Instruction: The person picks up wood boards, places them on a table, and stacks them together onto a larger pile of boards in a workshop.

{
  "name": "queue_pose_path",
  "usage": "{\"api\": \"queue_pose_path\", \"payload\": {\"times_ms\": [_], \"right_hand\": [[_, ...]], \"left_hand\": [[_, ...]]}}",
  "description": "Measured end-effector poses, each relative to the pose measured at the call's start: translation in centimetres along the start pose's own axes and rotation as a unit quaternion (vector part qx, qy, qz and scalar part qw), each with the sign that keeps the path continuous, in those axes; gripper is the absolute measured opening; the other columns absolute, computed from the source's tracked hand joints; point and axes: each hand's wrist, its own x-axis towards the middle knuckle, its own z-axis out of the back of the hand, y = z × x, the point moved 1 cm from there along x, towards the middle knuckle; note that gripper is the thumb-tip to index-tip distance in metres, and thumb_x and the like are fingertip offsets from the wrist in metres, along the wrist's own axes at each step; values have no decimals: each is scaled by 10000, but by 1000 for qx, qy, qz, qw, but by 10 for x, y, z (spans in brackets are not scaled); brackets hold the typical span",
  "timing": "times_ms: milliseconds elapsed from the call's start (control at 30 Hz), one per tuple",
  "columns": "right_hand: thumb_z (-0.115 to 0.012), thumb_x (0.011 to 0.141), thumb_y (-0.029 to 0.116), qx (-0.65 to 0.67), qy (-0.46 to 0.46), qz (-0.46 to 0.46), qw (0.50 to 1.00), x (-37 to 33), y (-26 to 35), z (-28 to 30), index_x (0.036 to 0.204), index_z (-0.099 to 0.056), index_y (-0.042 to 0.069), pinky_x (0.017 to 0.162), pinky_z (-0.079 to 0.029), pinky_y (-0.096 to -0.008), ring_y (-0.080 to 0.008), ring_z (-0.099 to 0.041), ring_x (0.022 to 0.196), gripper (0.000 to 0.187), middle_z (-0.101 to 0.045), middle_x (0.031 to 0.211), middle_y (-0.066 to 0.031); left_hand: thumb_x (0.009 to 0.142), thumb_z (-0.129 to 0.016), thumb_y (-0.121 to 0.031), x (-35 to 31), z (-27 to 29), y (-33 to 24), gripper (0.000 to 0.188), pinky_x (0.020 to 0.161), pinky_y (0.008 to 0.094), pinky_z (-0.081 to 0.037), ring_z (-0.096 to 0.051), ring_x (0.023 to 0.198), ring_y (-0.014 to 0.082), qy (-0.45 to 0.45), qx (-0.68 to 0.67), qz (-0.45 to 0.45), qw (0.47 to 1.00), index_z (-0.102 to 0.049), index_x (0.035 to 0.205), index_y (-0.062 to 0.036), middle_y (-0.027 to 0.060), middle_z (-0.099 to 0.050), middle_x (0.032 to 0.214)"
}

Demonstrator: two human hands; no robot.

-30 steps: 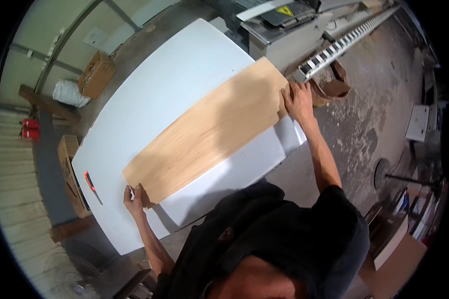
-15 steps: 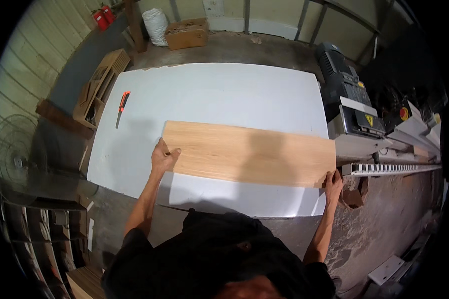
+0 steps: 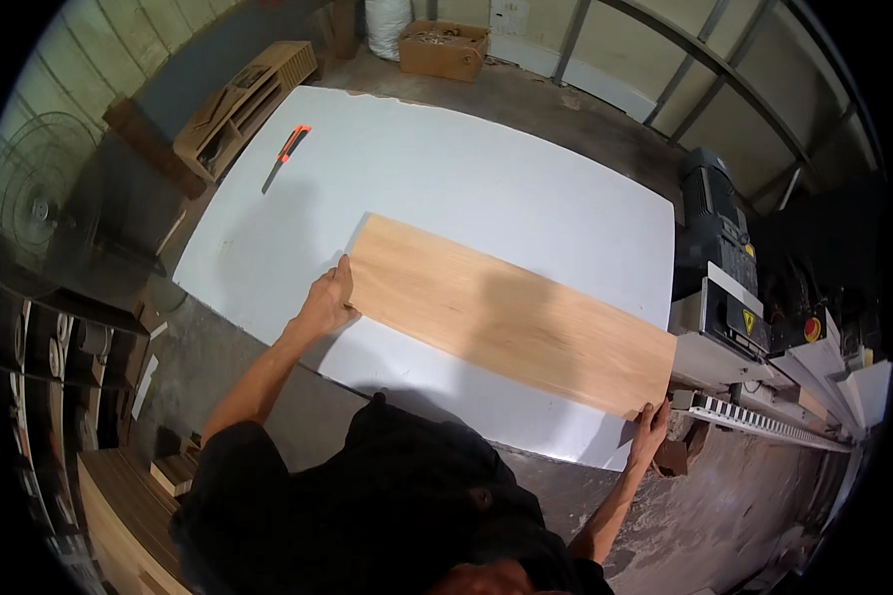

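Note:
A long light wood-grain board (image 3: 437, 288) lies over the near right part of a white-topped table (image 3: 446, 149). My left hand (image 3: 325, 300) is closed on the board's left end. At its near right corner, my right hand (image 3: 649, 428) grips the edge, fingertips showing on the top face and the rest of the grip partly hidden. Toward the table's far left lies an orange and black utility knife (image 3: 288, 154), its blade pointing back toward me, away from both hands.
Machinery with a dark motor (image 3: 709, 193) and a red stop button (image 3: 812, 328) stands off the table's right side. A roller rail (image 3: 754, 424) runs out there. To the left are a wooden cabinet (image 3: 233, 109), a fan (image 3: 42, 208) and a shelf rack (image 3: 55, 342). A carton (image 3: 445, 52) sits behind.
My view has turned, so table and board now slant down to the right. My left thumb no longer shows over the board's top. Both hands stay on the board's ends.

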Motion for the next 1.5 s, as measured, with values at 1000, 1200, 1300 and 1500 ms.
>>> {"api": "queue_pose_path", "payload": {"times_ms": [1000, 1200, 1300, 1500], "right_hand": [[-616, 848, 279, 34, -323, -47, 945, -13, -28, -45, 1061, -612, 43, 852, -443, -417, -345, -564, 960, 317, -611, 982, -180], [-608, 850, 311, 7, -385, -54, 921, 1, -27, -54, 1006, -638, 18, 868, -439, -410, -338, -566, 969, 333, -618, 983, -180], [-612, 848, 303, -5, -394, -46, 918, 5, -27, -58, 970, -647, 20, 866, -436, -410, -333, -563, 957, 311, -621, 966, -175], [-639, 825, 260, -16, -415, -49, 908, 10, -25, -55, 903, -630, 13, 826, -445, -421, -335, -563, 909, 259, -619, 901, -159]], "left_hand": [[638, -785, -67, 26, -15, 33, 507, 800, 345, -493, -594, 878, 257, 61, -301, -35, 951, -514, 1047, 61, 151, -602, 936], [690, -749, -34, 31, -11, 57, 335, 673, 298, -486, -546, 756, 184, 167, -425, 15, 890, -504, 903, 48, 99, -554, 788], [710, -761, -39, 52, -36, 116, 361, 619, 309, -493, -559, 745, 179, 175, -231, -64, 955, -512, 955, 50, 127, -583, 847], [720, -747, 51, 61, -51, 92, 487, 616, 294, -534, -599, 769, 183, 141, -361, -36, 921, -506, 1143, 51, 145, -610, 958]]}}
